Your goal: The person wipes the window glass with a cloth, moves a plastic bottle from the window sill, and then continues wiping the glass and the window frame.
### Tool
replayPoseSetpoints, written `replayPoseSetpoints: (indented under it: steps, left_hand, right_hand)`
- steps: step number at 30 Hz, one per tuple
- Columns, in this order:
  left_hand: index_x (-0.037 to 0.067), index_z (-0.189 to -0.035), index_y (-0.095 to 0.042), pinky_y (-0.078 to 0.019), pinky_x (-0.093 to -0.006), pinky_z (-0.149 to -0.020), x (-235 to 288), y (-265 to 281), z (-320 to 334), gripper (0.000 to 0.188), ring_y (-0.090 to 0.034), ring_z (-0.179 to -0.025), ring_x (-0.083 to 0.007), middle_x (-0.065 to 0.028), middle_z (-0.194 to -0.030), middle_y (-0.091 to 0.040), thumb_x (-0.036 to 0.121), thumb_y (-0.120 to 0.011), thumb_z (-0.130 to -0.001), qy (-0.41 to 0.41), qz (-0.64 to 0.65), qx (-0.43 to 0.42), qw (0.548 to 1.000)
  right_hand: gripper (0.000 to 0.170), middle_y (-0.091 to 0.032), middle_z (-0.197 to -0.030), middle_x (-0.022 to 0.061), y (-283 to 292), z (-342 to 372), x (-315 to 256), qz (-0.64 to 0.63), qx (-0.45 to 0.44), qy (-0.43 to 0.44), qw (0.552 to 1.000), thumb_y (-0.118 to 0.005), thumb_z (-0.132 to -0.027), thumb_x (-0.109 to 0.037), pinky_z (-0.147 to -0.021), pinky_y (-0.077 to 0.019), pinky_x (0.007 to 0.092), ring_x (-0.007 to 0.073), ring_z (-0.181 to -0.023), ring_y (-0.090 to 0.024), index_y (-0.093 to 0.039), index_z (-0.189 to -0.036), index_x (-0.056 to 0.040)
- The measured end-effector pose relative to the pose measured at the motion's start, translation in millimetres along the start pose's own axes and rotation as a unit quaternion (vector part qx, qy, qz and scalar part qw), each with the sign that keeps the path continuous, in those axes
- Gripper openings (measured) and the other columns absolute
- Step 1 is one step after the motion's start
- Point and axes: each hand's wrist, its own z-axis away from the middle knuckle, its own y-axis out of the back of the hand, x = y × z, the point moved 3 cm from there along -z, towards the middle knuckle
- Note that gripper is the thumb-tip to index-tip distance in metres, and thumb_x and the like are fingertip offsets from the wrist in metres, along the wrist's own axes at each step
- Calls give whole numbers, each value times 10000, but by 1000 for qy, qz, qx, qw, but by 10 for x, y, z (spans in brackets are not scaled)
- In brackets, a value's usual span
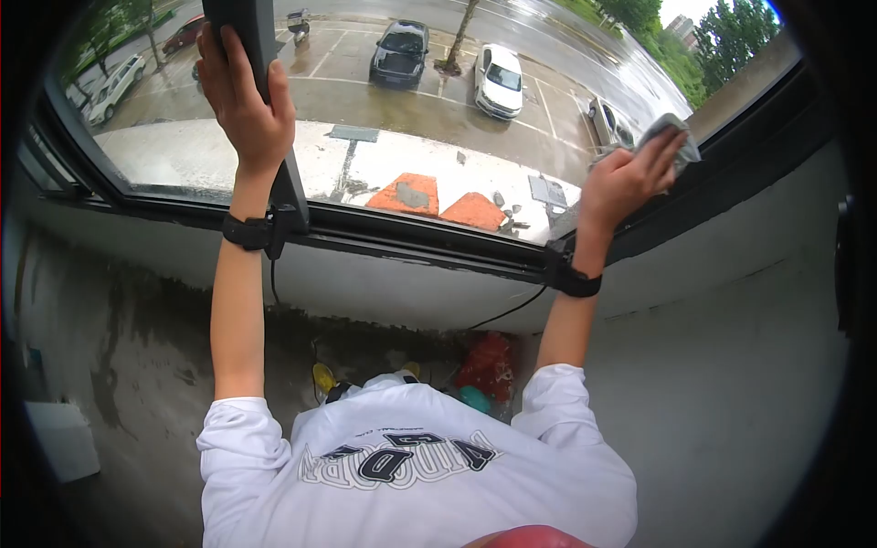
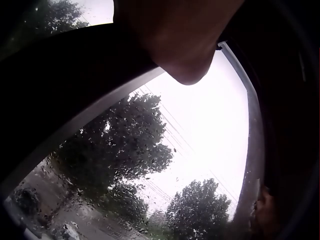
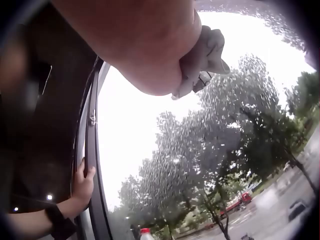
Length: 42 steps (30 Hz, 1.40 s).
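In the head view my left hand (image 1: 247, 105) rests on the dark upright window frame (image 1: 260, 55), fingers stretched along it and thumb on its other side. The right wrist view shows that same hand (image 3: 83, 190) on the frame from the side. My right hand (image 1: 635, 178) holds a bunched grey cloth (image 1: 676, 146) at the right part of the window, fingers lying over it. In the right wrist view the cloth (image 3: 207, 57) sticks out past the hand against the glass (image 3: 200, 120), which is covered with water drops.
A dark sill track (image 1: 411, 242) runs along the window's bottom. Beyond it lies a white ledge (image 1: 320, 173) with orange pieces (image 1: 406, 194), above parked cars (image 1: 498, 80). A red-capped bottle (image 3: 145, 232) shows low in the right wrist view. A red item (image 1: 487, 365) lies on the floor.
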Motion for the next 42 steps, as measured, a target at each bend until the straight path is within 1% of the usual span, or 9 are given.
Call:
replayPoseSetpoints:
  steps: [5,9,12,14,19,28,35,38,42]
  left_hand:
    - [-1,-1592,-355,-211,-592,-1231,11,15,-5,656,-325,-1519,-443,-285,-1625,-347,243,-578,-1025,8,-9,-3,1000]
    - [3,-1594,-354,-211,-589,-1232,1,19,2,659,-324,-1520,-442,-281,-1627,-349,246,-581,-1025,6,-7,1,1000]
    - [-37,-1577,-349,-282,-552,-1205,3,18,-7,670,-351,-1469,-501,-294,-1617,-348,221,-606,-1015,-11,-15,-6,1000]
    - [19,-1603,-346,-209,-578,-1241,-22,3,12,672,-315,-1526,-438,-276,-1636,-336,253,-588,-1022,-10,-3,6,1000]
    - [-41,-1568,-358,-284,-558,-1198,13,35,-9,663,-368,-1449,-512,-306,-1611,-347,219,-606,-1011,-23,-23,-5,999]
    - [-26,-1586,-350,-231,-571,-1235,12,39,-6,670,-316,-1512,-469,-319,-1627,-316,269,-582,-1031,-17,-19,-6,1000]
    - [-21,-1621,-255,-197,-542,-1262,65,107,69,690,-247,-1547,-456,-312,-1656,-257,227,-549,-1048,16,-13,-63,998]
    - [-15,-1652,-135,-228,-416,-1261,446,702,547,700,-264,-1558,-408,-269,-1684,-244,103,-484,-1057,192,99,-147,965]
    - [-51,-1587,-345,-314,-407,-1222,1084,1467,1378,622,-394,-1509,-372,-257,-1608,-419,11,-491,-986,363,130,-343,857]
  right_hand:
    - [692,-345,-1660,213,-18,-349,216,-30,63,5,998,-458,-883,41,-1185,-330,495,424,-1370,-426,-382,-1571,49]
    - [750,-239,-1711,195,-298,822,-325,-123,-12,55,991,-446,-881,30,-1235,-232,533,463,-1461,-339,-303,-1618,19]
    - [613,-484,-1595,20,-439,2112,-921,-120,-124,219,960,-608,-867,-52,-1199,-338,444,281,-1373,-435,-581,-1479,-80]
    - [618,-436,-1617,-65,-428,2597,-1174,-181,-217,326,902,-584,-877,-80,-1203,-360,413,245,-1444,-362,-568,-1492,-135]
    - [670,-398,-1647,-30,-450,2220,-955,-116,-220,263,932,-597,-869,-57,-1216,-338,471,266,-1415,-410,-533,-1526,-170]
    - [676,-296,-1668,231,-220,1414,-391,-164,-75,1,984,-489,-928,141,-1221,-302,567,510,-1494,-306,-368,-1582,21]
    - [630,-435,-1595,215,131,2840,-1230,-374,-288,26,881,-517,-904,163,-1128,-448,496,446,-1415,-466,-481,-1513,8]
    - [618,-462,-1572,221,404,2748,-1278,-429,-349,-57,831,-469,-909,163,-1127,-448,463,419,-1387,-498,-489,-1505,2]
    - [623,-510,-1527,243,622,2741,-861,-477,-397,-167,766,-396,-904,149,-1155,-428,428,415,-1389,-511,-487,-1502,2]
